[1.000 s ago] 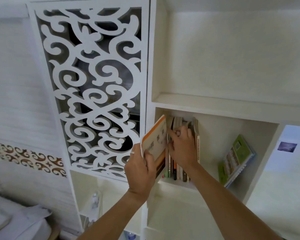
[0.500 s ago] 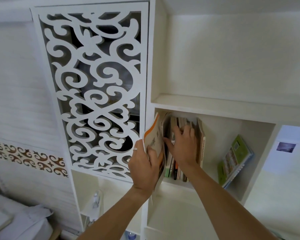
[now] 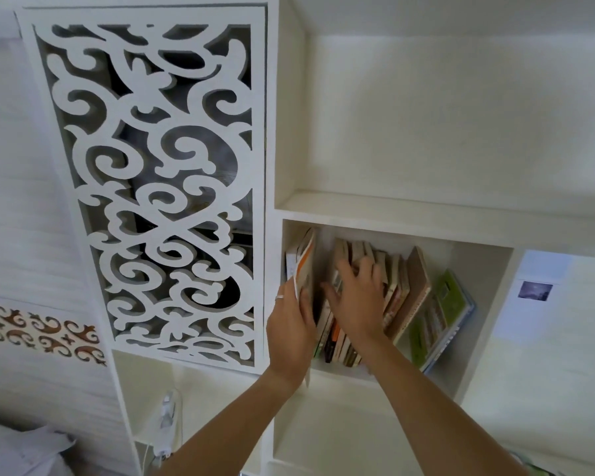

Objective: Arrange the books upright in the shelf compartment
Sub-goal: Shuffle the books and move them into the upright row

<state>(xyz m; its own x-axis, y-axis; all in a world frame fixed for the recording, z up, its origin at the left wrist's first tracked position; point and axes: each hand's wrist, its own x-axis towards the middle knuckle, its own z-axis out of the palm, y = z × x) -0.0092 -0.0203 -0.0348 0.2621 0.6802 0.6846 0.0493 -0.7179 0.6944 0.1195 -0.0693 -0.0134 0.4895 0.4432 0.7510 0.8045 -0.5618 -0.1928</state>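
So the person's left hand [image 3: 291, 324] has its fingers and thumb wrapped round a thin paperback with an orange-and-white cover [image 3: 304, 266], holding it upright right at the left wall of the white shelf compartment [image 3: 478, 304]. The book is edge-on to the camera and its top sits just under the compartment's ceiling. There's a thin silver ring [image 3: 279, 297] on one finger of that hand.

The right hand [image 3: 359, 297] isn't gripping anything. Its fingers are spread and fairly straight, pressed flat against the row of books with tan page edges and mixed-colour spines [image 3: 375, 269], which tilts off to the right. Between the orange book and that row there's a visible gap of bare shelf back.

At the right end of the row a bigger brown-covered book [image 3: 414, 290] leans right too, and just beside it a green-covered book [image 3: 440, 314] slants even more toward the compartment's right wall.

Left of the shelves is a white carved scrollwork panel [image 3: 158, 187], dark behind the cutouts. Lower left, the wall has a brown ornamental border strip [image 3: 38, 329]. In the open cubby under the panel something white with a cord [image 3: 167, 424] hangs, too blurry to make out.
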